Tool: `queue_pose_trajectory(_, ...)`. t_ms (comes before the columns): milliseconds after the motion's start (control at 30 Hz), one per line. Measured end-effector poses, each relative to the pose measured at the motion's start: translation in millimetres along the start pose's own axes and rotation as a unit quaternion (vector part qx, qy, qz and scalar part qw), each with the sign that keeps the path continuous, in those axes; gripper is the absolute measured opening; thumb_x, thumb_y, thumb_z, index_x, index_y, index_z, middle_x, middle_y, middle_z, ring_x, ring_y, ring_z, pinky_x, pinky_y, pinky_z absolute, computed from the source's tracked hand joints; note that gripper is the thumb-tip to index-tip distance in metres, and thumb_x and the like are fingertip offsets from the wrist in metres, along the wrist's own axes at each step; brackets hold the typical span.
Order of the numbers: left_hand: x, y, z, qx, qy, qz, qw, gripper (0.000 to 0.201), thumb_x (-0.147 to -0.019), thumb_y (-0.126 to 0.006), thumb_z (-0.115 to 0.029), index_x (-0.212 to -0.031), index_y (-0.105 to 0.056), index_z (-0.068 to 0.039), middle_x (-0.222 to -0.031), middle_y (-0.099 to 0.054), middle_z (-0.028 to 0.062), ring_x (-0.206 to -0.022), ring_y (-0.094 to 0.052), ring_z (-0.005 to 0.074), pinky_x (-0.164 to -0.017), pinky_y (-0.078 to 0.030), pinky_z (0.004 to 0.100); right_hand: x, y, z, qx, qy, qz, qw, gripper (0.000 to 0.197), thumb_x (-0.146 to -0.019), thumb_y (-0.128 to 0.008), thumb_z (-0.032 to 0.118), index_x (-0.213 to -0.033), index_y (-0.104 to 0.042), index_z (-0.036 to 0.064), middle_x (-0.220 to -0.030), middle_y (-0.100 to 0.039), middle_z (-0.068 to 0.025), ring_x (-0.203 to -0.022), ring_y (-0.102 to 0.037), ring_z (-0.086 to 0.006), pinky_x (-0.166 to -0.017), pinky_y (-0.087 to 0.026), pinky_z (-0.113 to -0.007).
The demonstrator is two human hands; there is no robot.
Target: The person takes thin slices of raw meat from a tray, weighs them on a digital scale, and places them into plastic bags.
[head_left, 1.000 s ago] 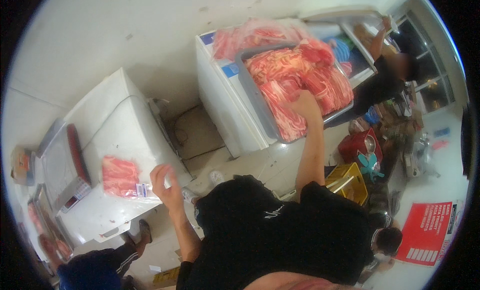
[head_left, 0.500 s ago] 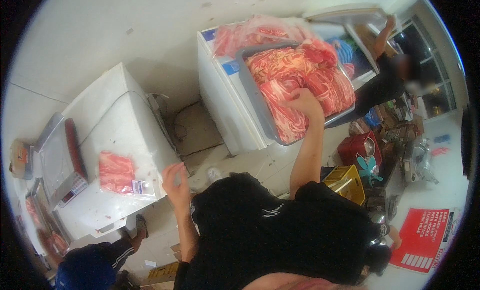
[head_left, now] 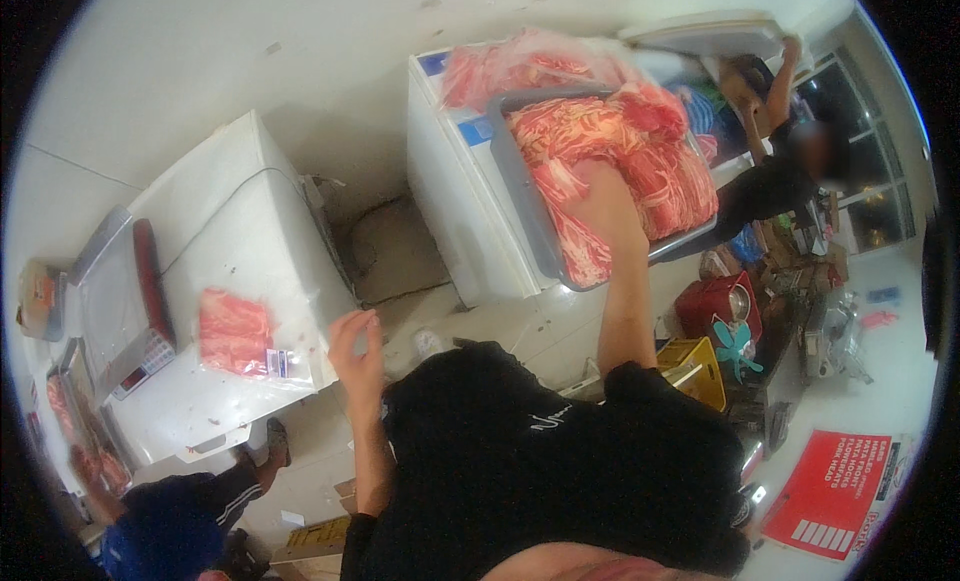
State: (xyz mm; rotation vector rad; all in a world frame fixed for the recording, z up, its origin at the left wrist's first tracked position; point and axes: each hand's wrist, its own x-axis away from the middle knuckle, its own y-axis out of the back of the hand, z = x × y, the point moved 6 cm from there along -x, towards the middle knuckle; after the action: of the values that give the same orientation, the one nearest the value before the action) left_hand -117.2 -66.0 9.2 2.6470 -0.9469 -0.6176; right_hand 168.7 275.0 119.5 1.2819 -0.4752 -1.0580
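Observation:
My right hand reaches into a grey tray heaped with thin-sliced raw meat. Its fingers are blurred and partly sunk among the slices, so their grip is hidden. The tray sits on a white chest freezer. Off to the left, my left hand hovers by the corner of a second white freezer top, fingers loosely curved with nothing in them. Nearest to it lies a clear flat pack of sliced meat with a small label.
Beyond the tray rests a plastic bag of meat. A weighing scale stands at the far left. One person holds up a freezer lid; another is at lower left. A yellow crate is at right.
My right hand has pushed further down into the meat, and its fingers have gone from visible to mostly hidden. My left hand stays near the freezer corner, slightly turned.

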Motion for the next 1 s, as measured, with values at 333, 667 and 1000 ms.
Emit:
queue_pose_trajectory(333,8,4,12,-0.020,0.007,0.015,1.000,0.011,-0.092,-0.073,-0.007,-0.100,-0.075,0.000,-0.101,-0.072,0.0166,-0.096,-0.069,0.0310,-0.090,-0.052,0.0376,-4,-4,35,0.083,0.090,0.168,0.978,0.025,-0.086,-0.071,0.025,-0.092,-0.071,0.0003,-0.095,-0.067,-0.0266,-0.095,-0.065,-0.0451,-0.085,-0.051,-0.054)
queue_pose_trajectory(667,1,-1,7,0.014,0.001,0.016,1.000,0.010,-0.091,-0.072,-0.003,-0.100,-0.074,0.001,-0.101,-0.071,0.0154,-0.096,-0.069,0.0284,-0.087,-0.053,0.0360,-3,-12,30,0.102,0.079,0.151,0.980,0.029,-0.084,-0.071,0.025,-0.101,-0.072,0.0015,-0.103,-0.068,-0.0250,-0.098,-0.066,-0.0441,-0.086,-0.052,-0.052)
queue_pose_trajectory(1000,5,-2,12,0.017,0.009,0.026,0.999,0.009,-0.091,-0.072,-0.002,-0.098,-0.075,0.001,-0.100,-0.071,0.0148,-0.090,-0.069,0.0262,-0.083,-0.053,0.0344,1,-24,52,0.202,0.053,0.102,0.973,0.036,-0.086,-0.067,0.012,-0.119,-0.060,-0.0011,-0.101,-0.070,-0.0249,-0.101,-0.068,-0.0460,-0.084,-0.058,-0.052)
